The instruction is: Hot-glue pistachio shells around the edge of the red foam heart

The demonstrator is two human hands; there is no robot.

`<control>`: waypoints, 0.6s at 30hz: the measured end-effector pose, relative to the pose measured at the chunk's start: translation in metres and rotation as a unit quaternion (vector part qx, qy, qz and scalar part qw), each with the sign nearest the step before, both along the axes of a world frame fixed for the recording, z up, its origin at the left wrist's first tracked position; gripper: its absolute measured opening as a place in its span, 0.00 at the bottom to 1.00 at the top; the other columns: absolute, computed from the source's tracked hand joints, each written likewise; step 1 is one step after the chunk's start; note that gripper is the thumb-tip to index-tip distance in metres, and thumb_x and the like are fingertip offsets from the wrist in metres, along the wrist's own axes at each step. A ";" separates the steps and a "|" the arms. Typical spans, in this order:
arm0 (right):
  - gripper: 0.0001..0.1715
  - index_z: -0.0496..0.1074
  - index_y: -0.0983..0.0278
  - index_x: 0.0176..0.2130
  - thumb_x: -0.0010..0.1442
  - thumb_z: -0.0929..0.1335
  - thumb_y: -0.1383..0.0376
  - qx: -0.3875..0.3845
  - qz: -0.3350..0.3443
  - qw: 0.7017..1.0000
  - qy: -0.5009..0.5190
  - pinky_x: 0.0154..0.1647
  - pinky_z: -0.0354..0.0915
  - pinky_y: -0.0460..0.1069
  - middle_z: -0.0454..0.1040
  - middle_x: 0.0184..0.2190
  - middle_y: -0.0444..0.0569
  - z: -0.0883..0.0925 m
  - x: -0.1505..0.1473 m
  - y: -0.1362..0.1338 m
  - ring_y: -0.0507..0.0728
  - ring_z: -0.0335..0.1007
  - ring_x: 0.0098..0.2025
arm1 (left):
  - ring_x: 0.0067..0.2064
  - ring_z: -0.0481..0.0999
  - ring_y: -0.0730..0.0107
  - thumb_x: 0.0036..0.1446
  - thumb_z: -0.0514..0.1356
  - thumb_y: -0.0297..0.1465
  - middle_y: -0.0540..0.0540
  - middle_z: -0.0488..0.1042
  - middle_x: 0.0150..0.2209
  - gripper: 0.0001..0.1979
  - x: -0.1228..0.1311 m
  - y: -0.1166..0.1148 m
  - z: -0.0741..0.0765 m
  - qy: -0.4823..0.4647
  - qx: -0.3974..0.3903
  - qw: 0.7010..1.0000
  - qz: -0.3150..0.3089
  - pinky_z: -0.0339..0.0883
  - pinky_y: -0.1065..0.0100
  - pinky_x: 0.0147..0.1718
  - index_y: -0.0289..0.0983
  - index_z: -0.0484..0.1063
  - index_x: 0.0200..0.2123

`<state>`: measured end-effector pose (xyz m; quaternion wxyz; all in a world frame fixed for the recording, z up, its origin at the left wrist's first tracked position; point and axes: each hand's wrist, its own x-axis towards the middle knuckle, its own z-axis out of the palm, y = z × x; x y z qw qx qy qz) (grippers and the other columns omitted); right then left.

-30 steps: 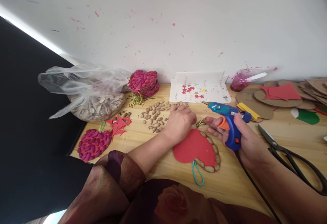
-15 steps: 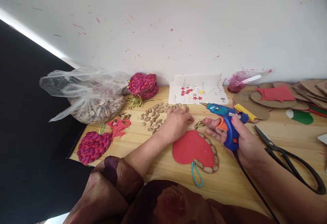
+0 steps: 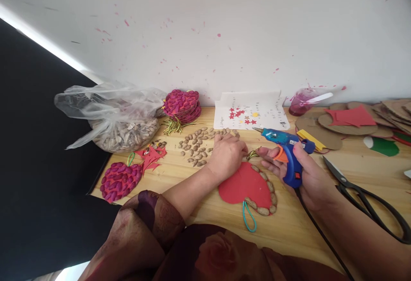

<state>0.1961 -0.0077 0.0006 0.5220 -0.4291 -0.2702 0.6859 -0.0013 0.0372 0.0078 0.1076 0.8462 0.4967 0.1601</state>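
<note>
My right hand [image 3: 308,182] holds a blue hot glue gun [image 3: 290,161] by its handle, nozzle pointing left and orange trigger near my fingers. My left hand [image 3: 228,155] lies just above the red heart cutout [image 3: 242,184], its fingers curled down beside the loose peanut shells [image 3: 195,142]. Whatever is under its fingertips is hidden. Along the heart's right edge runs a row of peanut shells [image 3: 270,187]. A turquoise cord loop [image 3: 249,217] comes out of the heart's notch, which faces me. Green-and-black cord [image 3: 252,154] lies between my hands.
Black scissors [image 3: 362,191] lie at right, below cardboard pieces [image 3: 334,125]. A cup of purple paint [image 3: 302,103] and paper with small stars [image 3: 252,116] are along the wall. A plastic bag of shells [image 3: 128,131], decorated purple pieces [image 3: 120,180] and red scraps [image 3: 150,157] are at left.
My left hand has shifted slightly right, closer to the heart's far end. The glue gun stays in my right hand, hardly moved. The whole view has shifted a little.
</note>
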 end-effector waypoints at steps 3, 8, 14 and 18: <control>0.25 0.80 0.58 0.31 0.58 0.68 0.42 0.006 0.002 1.000 0.003 0.58 0.71 0.58 0.82 0.43 0.52 0.000 0.001 0.000 0.67 0.69 0.60 | 0.45 0.74 0.60 0.62 0.59 0.27 0.46 0.79 0.35 0.08 0.000 -0.001 -0.003 0.000 0.019 1.000 -0.004 0.54 0.56 0.47 0.39 0.78 0.32; 0.23 0.79 0.58 0.30 0.60 0.68 0.43 0.010 0.004 1.000 0.012 0.59 0.70 0.58 0.81 0.43 0.51 -0.002 0.001 0.000 0.66 0.68 0.62 | 0.43 0.74 0.59 0.62 0.58 0.27 0.45 0.79 0.34 0.09 0.003 0.000 -0.008 0.014 0.050 0.999 -0.013 0.56 0.56 0.46 0.38 0.78 0.33; 0.23 0.79 0.58 0.32 0.59 0.69 0.43 0.003 0.001 1.000 0.020 0.58 0.70 0.57 0.82 0.41 0.52 -0.004 0.003 0.002 0.65 0.73 0.57 | 0.43 0.75 0.59 0.60 0.58 0.27 0.43 0.79 0.35 0.08 0.004 0.005 -0.002 0.020 0.036 0.999 -0.015 0.57 0.55 0.50 0.37 0.77 0.32; 0.24 0.80 0.60 0.33 0.58 0.69 0.43 -0.003 -0.003 1.000 0.025 0.55 0.73 0.56 0.82 0.40 0.54 -0.003 0.004 0.003 0.66 0.73 0.57 | 0.44 0.76 0.60 0.64 0.56 0.28 0.45 0.81 0.37 0.10 -0.003 0.003 0.004 -0.035 -0.015 0.999 0.016 0.58 0.55 0.51 0.38 0.78 0.35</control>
